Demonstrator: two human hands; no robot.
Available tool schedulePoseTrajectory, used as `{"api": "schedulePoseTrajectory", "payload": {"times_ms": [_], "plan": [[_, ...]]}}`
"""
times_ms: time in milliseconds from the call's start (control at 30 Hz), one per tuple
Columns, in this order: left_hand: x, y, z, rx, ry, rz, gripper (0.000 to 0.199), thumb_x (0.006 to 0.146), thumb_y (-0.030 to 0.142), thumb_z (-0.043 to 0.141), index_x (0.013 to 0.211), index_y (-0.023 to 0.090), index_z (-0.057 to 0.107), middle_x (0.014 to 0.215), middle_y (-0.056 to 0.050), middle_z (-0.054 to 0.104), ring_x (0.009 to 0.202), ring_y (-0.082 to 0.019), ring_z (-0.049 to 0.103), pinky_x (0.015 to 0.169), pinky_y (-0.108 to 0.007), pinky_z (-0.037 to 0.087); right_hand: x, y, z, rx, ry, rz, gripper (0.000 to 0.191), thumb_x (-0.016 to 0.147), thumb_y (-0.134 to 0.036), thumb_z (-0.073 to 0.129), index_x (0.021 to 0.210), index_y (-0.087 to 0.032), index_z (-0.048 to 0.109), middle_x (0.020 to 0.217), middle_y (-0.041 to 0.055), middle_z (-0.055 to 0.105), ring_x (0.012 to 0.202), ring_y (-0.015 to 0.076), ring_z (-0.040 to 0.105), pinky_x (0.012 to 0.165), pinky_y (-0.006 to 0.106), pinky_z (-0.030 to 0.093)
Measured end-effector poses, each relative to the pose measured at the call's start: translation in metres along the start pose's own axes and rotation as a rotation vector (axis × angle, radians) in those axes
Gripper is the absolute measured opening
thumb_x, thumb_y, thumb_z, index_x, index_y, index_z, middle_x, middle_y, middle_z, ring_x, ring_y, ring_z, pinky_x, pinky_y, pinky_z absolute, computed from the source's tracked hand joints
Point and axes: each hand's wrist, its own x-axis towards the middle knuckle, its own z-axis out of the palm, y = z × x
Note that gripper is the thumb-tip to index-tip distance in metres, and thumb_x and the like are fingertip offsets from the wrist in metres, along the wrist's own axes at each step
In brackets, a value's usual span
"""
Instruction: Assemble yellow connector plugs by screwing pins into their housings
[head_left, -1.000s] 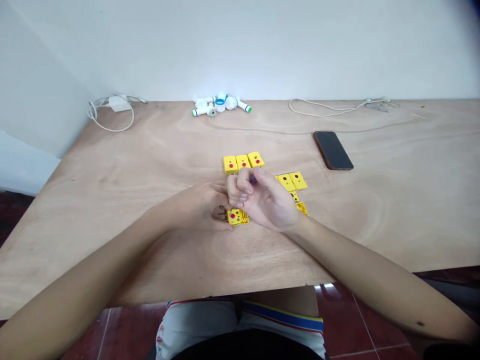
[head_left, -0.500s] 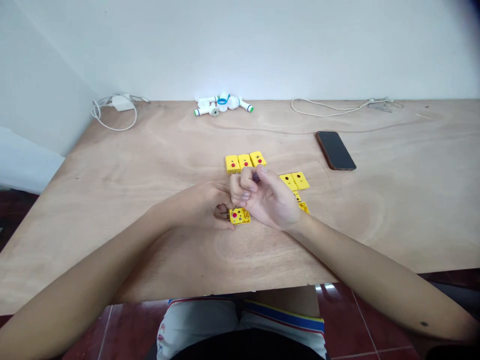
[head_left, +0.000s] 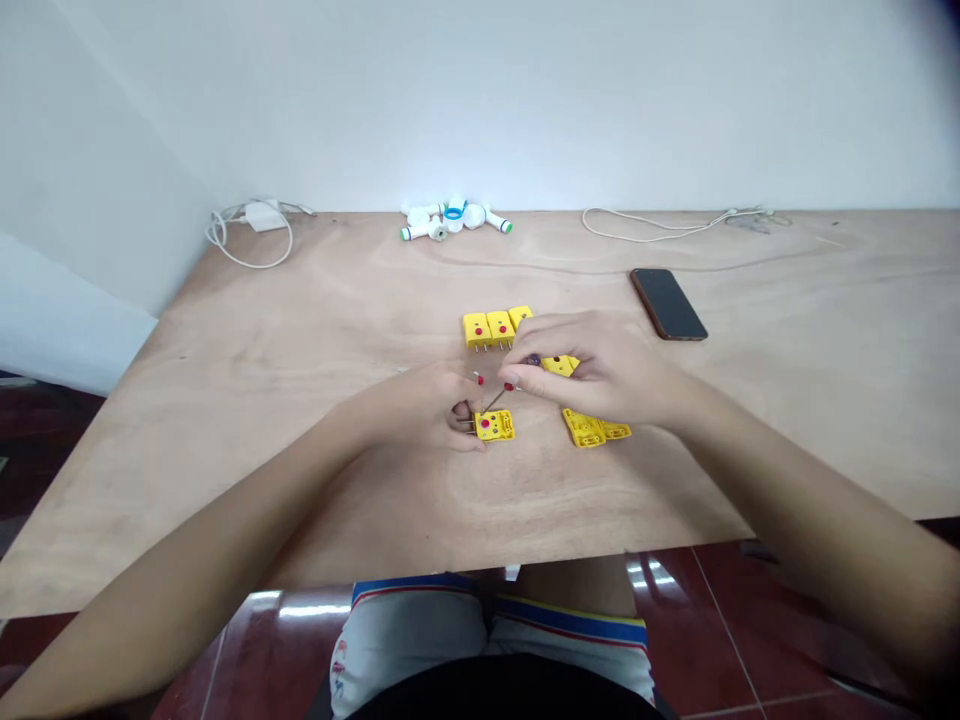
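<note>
Evidently we work close to the centre of the frame. With our left hand point(head_left: 439, 405) we grasp the open yellow connector point(head_left: 496, 428), our fingers bent into a half-open C, the thumb at its lower edge and a fingertip at its upper one. Its metal pins point(head_left: 465, 421) point left into the hollow of that hand, and a red dot point(head_left: 485, 424) shows on its face. Our right hand point(head_left: 600, 365) is closed in a pinch around a thin screwdriver point(head_left: 493, 400), whose shaft slants down and left to the connector's upper left corner; we cannot tell whether the tip is seated. At upper centre we see a row of yellow plugs point(head_left: 477, 330), partly hidden by the right hand. Yellow shell pieces point(head_left: 587, 430) lie just below it, right of centre. Farther up, at right, rests a phone point(head_left: 670, 303).
</note>
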Motion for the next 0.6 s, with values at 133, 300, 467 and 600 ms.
{"api": "schedulePoseTrajectory", "payload": {"times_ms": [133,300,467,600], "plan": [[0.0,-0.005,0.003,-0.01,0.006,-0.003,0.047,0.09,0.037,0.08,0.069,0.021,0.041,0.065,0.006,0.041,0.062,-0.011,0.034,0.063,-0.032,0.027,0.016,-0.015,-0.02,-0.218,-0.22,0.034,0.038,0.113,-0.045,0.063,0.094,-0.021,0.085,0.074,0.002,0.075,0.063,0.0153,0.057,0.066,0.035,0.04],[-0.001,-0.013,0.005,-0.06,0.01,-0.076,0.037,0.084,0.04,0.084,0.073,0.019,0.055,0.071,0.003,0.057,0.064,-0.012,0.048,0.062,-0.03,0.032,0.036,-0.033,-0.026,-0.535,-0.358,0.131,0.051,0.113,-0.051,0.058,0.077,-0.022,0.081,0.057,0.0031,0.058,0.057,0.0182,0.047,0.066,0.039,0.031],[0.001,-0.016,0.004,-0.036,-0.01,-0.046,0.032,0.083,0.037,0.083,0.074,0.019,0.058,0.071,0.003,0.056,0.064,-0.012,0.047,0.062,-0.03,0.033,0.048,-0.066,-0.033,-0.677,-0.618,0.29,0.048,0.116,-0.045,0.047,0.107,-0.019,0.088,0.081,0.0085,0.075,0.071,0.0227,0.062,0.071,0.039,0.036],[0.004,-0.017,0.005,-0.014,-0.006,-0.006,0.032,0.082,0.036,0.083,0.074,0.019,0.056,0.073,0.002,0.058,0.066,-0.013,0.049,0.062,-0.03,0.035,0.047,-0.075,-0.032,-0.702,-0.595,0.228,0.029,0.109,-0.032,0.06,0.112,-0.023,0.088,0.083,0.006,0.078,0.068,0.02,0.062,0.069,0.037,0.036]]}}
